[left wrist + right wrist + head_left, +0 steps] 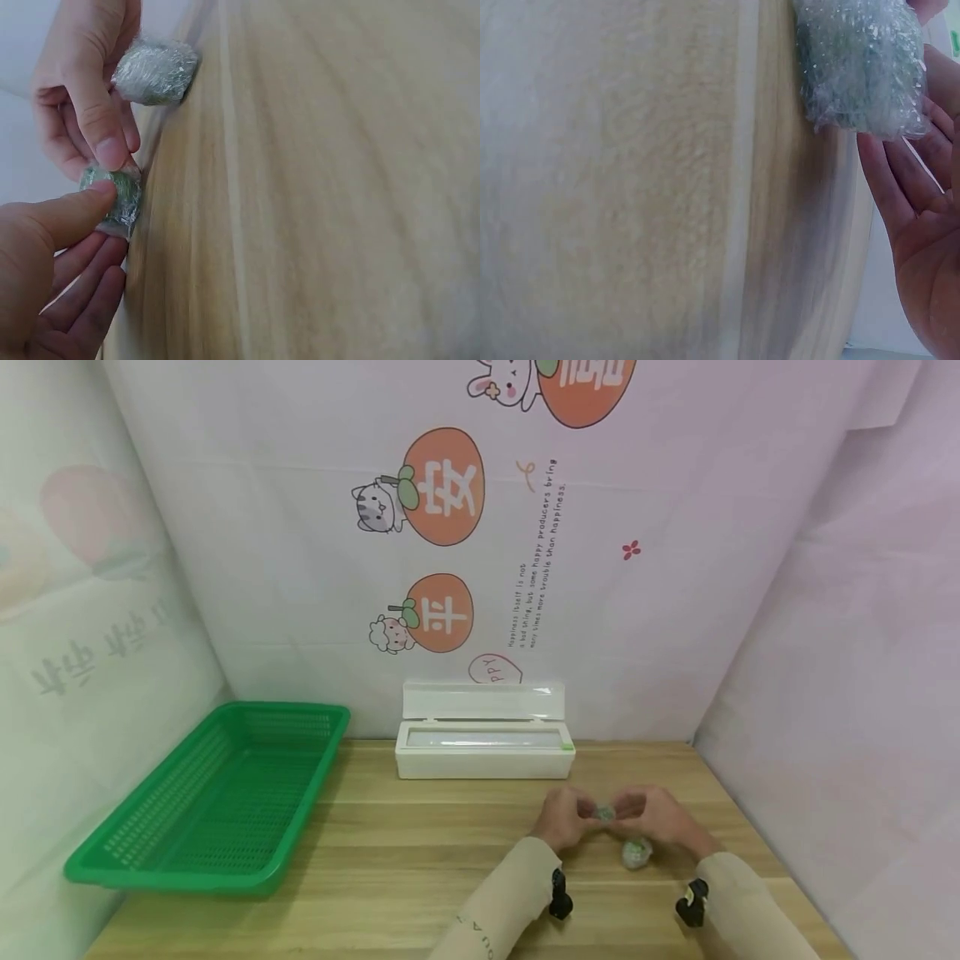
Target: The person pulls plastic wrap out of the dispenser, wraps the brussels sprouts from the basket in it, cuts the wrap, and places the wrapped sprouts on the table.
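Between my two hands is a small green piece wrapped in clear cling film (124, 199). My left hand (561, 820) pinches one end of it, thumb on top and fingers underneath. The other end is gripped by the thumb and fingers of my right hand (660, 818). A second film-wrapped green piece (636, 852) lies on the wooden table, just below the right hand in the head view. In the right wrist view this wrapped bundle (861, 67) looks large and shiny, partly covering the right fingers behind it. What is inside the wraps is blurred by the crinkled film.
A white cling film dispenser (484, 764) stands at the back of the table, its clear lid raised. To the left sits a green plastic basket (292, 843) with perforated sides. Printed white cloth (300, 568) walls in the back and both sides.
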The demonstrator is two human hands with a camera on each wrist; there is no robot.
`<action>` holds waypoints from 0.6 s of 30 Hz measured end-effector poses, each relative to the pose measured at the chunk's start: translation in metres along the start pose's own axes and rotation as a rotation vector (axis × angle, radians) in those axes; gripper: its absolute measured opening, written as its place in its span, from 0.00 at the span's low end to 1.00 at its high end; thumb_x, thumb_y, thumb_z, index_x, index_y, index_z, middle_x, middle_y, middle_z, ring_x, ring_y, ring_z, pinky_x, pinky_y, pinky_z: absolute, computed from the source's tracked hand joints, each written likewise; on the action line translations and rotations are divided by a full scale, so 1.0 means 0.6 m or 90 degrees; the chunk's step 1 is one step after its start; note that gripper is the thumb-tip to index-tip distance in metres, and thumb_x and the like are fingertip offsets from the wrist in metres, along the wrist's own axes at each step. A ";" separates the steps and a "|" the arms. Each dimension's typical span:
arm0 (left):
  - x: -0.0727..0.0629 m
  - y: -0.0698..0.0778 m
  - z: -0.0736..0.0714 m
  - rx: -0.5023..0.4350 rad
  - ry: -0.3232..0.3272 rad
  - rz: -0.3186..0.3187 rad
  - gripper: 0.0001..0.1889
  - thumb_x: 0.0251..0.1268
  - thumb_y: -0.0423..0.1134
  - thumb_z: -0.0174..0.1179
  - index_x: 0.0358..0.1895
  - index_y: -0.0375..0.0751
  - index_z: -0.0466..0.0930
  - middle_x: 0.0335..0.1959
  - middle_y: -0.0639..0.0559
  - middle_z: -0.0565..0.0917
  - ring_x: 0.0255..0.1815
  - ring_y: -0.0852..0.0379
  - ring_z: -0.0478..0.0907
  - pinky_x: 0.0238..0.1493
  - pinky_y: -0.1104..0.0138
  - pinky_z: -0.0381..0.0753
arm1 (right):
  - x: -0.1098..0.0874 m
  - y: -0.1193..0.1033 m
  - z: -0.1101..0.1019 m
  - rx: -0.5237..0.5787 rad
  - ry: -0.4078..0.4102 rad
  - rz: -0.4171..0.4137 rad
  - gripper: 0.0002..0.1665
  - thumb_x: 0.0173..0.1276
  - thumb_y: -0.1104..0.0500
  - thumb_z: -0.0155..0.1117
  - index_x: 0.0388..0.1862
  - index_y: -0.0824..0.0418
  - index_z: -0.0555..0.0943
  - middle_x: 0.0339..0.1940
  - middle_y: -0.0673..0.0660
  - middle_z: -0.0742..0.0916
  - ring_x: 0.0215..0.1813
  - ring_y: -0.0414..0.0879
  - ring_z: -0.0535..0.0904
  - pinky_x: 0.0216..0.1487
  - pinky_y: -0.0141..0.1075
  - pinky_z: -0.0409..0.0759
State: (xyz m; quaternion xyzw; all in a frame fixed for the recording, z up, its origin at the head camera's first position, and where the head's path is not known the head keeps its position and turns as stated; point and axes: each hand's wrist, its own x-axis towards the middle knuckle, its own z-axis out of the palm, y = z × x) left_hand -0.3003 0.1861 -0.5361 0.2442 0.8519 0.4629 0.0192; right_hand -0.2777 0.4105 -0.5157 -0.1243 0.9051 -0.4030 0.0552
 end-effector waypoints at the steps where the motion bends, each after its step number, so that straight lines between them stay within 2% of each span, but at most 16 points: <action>1: 0.001 0.000 0.000 0.005 -0.005 -0.003 0.07 0.60 0.38 0.79 0.38 0.42 0.92 0.36 0.55 0.92 0.34 0.71 0.83 0.39 0.79 0.82 | 0.000 0.000 0.000 0.000 -0.002 0.000 0.21 0.64 0.50 0.81 0.51 0.58 0.87 0.48 0.57 0.92 0.52 0.50 0.89 0.51 0.32 0.88; 3: 0.002 0.001 -0.003 0.015 -0.020 0.002 0.07 0.60 0.37 0.78 0.38 0.42 0.91 0.36 0.55 0.92 0.34 0.71 0.82 0.39 0.79 0.82 | 0.002 -0.002 0.000 -0.006 -0.009 0.000 0.21 0.64 0.49 0.81 0.51 0.56 0.87 0.48 0.56 0.92 0.52 0.50 0.89 0.51 0.33 0.88; 6: 0.003 -0.005 -0.017 0.053 -0.042 0.035 0.09 0.62 0.41 0.78 0.39 0.41 0.90 0.36 0.53 0.91 0.34 0.67 0.82 0.40 0.77 0.82 | 0.005 -0.008 -0.004 -0.033 -0.021 -0.003 0.22 0.65 0.47 0.80 0.53 0.56 0.86 0.51 0.56 0.92 0.53 0.50 0.89 0.54 0.38 0.89; 9: 0.001 -0.017 -0.042 0.139 -0.055 0.087 0.13 0.65 0.43 0.75 0.47 0.40 0.90 0.42 0.51 0.91 0.41 0.63 0.84 0.45 0.74 0.83 | 0.004 -0.023 -0.011 -0.074 -0.016 0.001 0.26 0.66 0.46 0.79 0.57 0.58 0.86 0.53 0.57 0.91 0.56 0.51 0.88 0.57 0.45 0.88; 12: -0.010 -0.020 -0.084 0.226 -0.070 0.117 0.19 0.66 0.43 0.72 0.57 0.38 0.87 0.53 0.48 0.91 0.53 0.56 0.87 0.55 0.69 0.86 | -0.002 -0.049 -0.021 -0.125 0.004 -0.008 0.30 0.70 0.45 0.74 0.62 0.62 0.84 0.57 0.61 0.90 0.59 0.57 0.87 0.60 0.52 0.87; 15: -0.036 -0.011 -0.140 0.283 -0.088 0.116 0.24 0.69 0.42 0.69 0.65 0.38 0.82 0.64 0.46 0.86 0.66 0.51 0.83 0.66 0.63 0.84 | -0.010 -0.084 -0.025 -0.155 0.034 -0.019 0.34 0.76 0.42 0.67 0.66 0.68 0.81 0.63 0.67 0.87 0.64 0.64 0.84 0.64 0.59 0.84; 18: -0.069 -0.002 -0.198 0.328 -0.086 0.111 0.27 0.71 0.42 0.67 0.71 0.38 0.77 0.71 0.44 0.81 0.73 0.48 0.77 0.74 0.59 0.79 | -0.017 -0.126 -0.018 -0.189 0.069 -0.025 0.38 0.80 0.39 0.61 0.68 0.69 0.79 0.66 0.71 0.85 0.66 0.68 0.82 0.66 0.63 0.81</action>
